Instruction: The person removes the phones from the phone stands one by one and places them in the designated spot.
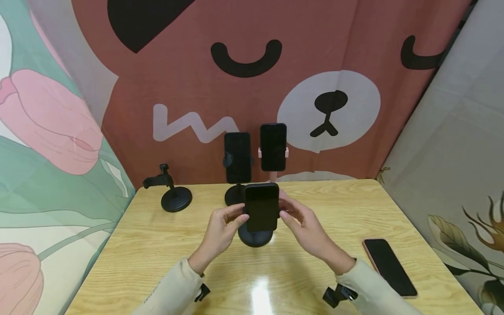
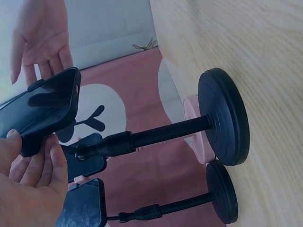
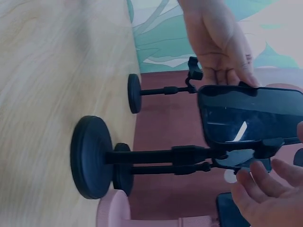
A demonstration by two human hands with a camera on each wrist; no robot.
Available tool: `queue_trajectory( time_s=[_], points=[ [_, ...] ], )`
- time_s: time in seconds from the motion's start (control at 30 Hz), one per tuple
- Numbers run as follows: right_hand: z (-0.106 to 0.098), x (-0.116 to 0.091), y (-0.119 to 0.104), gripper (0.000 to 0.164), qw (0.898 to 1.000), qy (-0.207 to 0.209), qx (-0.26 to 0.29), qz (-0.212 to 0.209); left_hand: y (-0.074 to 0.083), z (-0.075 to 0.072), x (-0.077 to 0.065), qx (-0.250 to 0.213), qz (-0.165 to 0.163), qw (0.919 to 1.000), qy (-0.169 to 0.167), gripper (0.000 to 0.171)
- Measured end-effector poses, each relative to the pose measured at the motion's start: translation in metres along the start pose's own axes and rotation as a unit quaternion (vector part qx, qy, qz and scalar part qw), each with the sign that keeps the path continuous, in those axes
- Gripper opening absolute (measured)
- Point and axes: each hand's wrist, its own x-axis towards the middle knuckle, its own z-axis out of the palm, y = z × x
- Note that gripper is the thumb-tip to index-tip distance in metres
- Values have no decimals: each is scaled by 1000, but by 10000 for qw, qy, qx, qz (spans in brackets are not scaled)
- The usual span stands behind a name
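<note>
Phone (image 1: pixel 261 206), long axis near-upright, screen toward viewer, left grip (image 1: pixel 223 227) pinching its edge, right grip (image 1: pixel 305 225) loose.

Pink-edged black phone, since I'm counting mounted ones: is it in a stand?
No, the pink-edged black phone lies flat on the light wooden table.

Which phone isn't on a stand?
The pink-edged phone, flat on the table at right. The other three are on stands, including the front phone between left hand and right hand.
</note>
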Motion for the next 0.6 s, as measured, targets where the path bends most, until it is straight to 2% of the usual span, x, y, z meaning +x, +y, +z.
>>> queue_trajectory(
  time_s=[0.3,0.6],
  points=[
    [-9,6,-22,45,9982,409,-422,65,0,-1,0,-28,16,10000,-41,36],
    [-9,13,-43,54,9972,620,-363,-210,-2,-1,0,-60,71,9999,-100,37]
  ],
)
